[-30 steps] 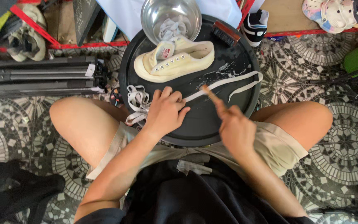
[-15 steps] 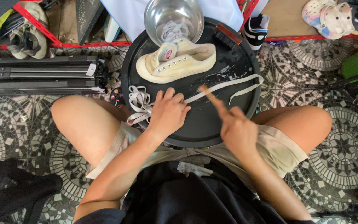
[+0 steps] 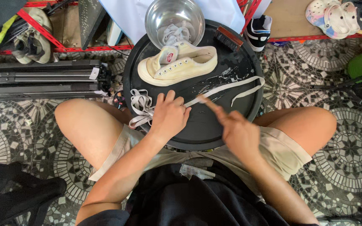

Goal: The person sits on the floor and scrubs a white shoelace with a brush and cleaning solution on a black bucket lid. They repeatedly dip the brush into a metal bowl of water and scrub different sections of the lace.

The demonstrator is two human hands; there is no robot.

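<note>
A black round tray (image 3: 208,127) rests across my bare knees. On it lies a cream lace-less sneaker (image 3: 177,65) on its side. A long white shoelace (image 3: 231,86) stretches across the wet tray, its loose end bunched at the tray's left rim (image 3: 139,106). My left hand (image 3: 170,117) presses the shoelace down with curled fingers. My right hand (image 3: 235,129) is blurred, its index finger stretched out with the tip on the shoelace just right of my left hand, the other fingers folded.
A steel bowl (image 3: 174,16) holding another lace stands at the tray's far edge, and a brush (image 3: 228,37) lies beside it. Folded tripod legs (image 3: 38,77) lie left on the patterned tile floor (image 3: 340,167). Shoes (image 3: 334,14) sit on a red-framed shelf behind.
My right index finger has slid a little along the shoelace toward my left hand and is now blurred. The left hand keeps pressing the lace in the same spot.
</note>
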